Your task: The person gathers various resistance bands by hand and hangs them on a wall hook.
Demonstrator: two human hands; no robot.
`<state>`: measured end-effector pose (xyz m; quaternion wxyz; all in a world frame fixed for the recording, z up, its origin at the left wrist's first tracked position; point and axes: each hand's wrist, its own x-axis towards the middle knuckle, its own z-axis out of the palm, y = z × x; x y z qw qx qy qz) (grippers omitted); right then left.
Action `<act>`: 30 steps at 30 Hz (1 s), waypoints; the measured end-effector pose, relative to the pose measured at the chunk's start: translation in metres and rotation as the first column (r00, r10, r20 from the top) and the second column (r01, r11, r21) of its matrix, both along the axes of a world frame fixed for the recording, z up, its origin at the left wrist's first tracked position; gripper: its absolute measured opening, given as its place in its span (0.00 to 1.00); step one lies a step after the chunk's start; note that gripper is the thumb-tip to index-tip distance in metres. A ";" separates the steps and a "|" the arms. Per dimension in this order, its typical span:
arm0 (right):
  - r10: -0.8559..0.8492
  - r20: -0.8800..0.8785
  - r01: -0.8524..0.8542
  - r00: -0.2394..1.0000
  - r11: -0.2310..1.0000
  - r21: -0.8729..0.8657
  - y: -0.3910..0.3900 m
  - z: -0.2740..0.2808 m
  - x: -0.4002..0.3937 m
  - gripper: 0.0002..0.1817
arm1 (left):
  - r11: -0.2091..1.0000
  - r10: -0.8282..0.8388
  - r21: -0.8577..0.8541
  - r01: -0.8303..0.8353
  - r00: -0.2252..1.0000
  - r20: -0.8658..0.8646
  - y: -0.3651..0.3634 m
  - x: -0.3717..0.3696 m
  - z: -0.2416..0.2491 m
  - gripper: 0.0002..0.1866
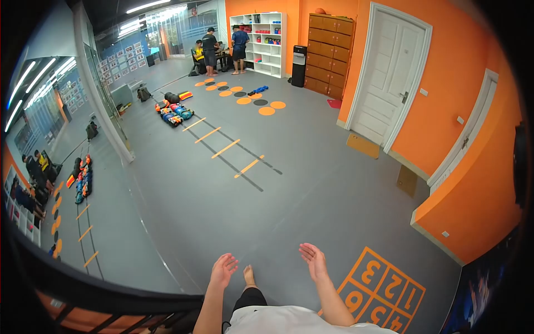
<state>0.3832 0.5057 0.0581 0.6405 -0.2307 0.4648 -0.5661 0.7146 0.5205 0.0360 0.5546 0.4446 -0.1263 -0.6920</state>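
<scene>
Your fingers are spreading loose and gripping nothing: left hand (223, 269) and right hand (314, 259) are hovering over the grey floor (311, 195), bare foot (249, 275) between them, orange number grid (384, 292) just right.

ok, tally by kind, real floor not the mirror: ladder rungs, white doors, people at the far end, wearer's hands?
Yellow ladder rungs: 4
White doors: 2
People by the shelf: 3
Hands, left hand and right hand, both empty: 2
Total: 11
</scene>
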 end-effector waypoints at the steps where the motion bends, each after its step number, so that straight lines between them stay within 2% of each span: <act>1: -0.010 -0.017 0.010 1.000 1.000 -0.006 -0.020 0.002 0.003 0.20 | 1.000 -0.001 -0.012 0.001 1.000 -0.013 -0.023 0.003 0.001 0.10; 5: -0.047 -0.088 0.045 0.995 0.999 -0.020 -0.108 -0.001 0.012 0.19 | 0.999 -0.022 -0.032 0.023 0.999 0.037 -0.113 0.025 -0.011 0.10; 10: -0.151 -0.099 0.149 0.984 0.988 -0.025 -0.202 0.016 0.008 0.19 | 0.995 -0.093 -0.017 0.094 0.995 0.022 -0.234 0.037 0.013 0.10; 12: -0.190 -0.110 0.187 0.976 0.982 -0.035 -0.241 0.018 0.006 0.18 | 0.985 -0.172 0.015 0.171 0.983 0.060 -0.284 0.039 0.022 0.09; 18: -0.326 -0.083 0.331 0.942 0.941 0.064 -0.339 -0.022 -0.017 0.18 | 0.937 -0.344 -0.016 0.348 0.930 0.129 -0.442 0.022 0.041 0.09; 21: -0.377 -0.018 0.376 0.926 0.916 0.137 -0.407 -0.053 -0.031 0.18 | 0.932 -0.350 -0.028 0.362 0.916 0.198 -0.531 0.011 0.031 0.09; 25: -0.438 -0.009 0.436 0.899 0.893 0.114 -0.532 -0.082 -0.062 0.17 | 0.953 -0.293 -0.014 0.303 0.930 0.222 -0.647 0.001 0.013 0.10; 27: -0.494 0.056 0.489 0.868 0.869 0.078 -0.613 -0.084 -0.068 0.17 | 0.979 -0.200 0.000 0.203 0.968 0.152 -0.714 -0.009 0.024 0.11; 28: -0.454 0.072 0.447 0.888 0.889 0.100 -0.655 -0.078 -0.072 0.17 | 0.972 -0.228 -0.014 0.234 0.957 0.177 -0.744 -0.011 0.030 0.11; 30: -0.387 0.089 0.382 0.918 0.922 0.069 -0.743 -0.052 -0.082 0.15 | 0.993 -0.113 0.024 0.112 0.991 0.065 -0.793 -0.011 0.025 0.12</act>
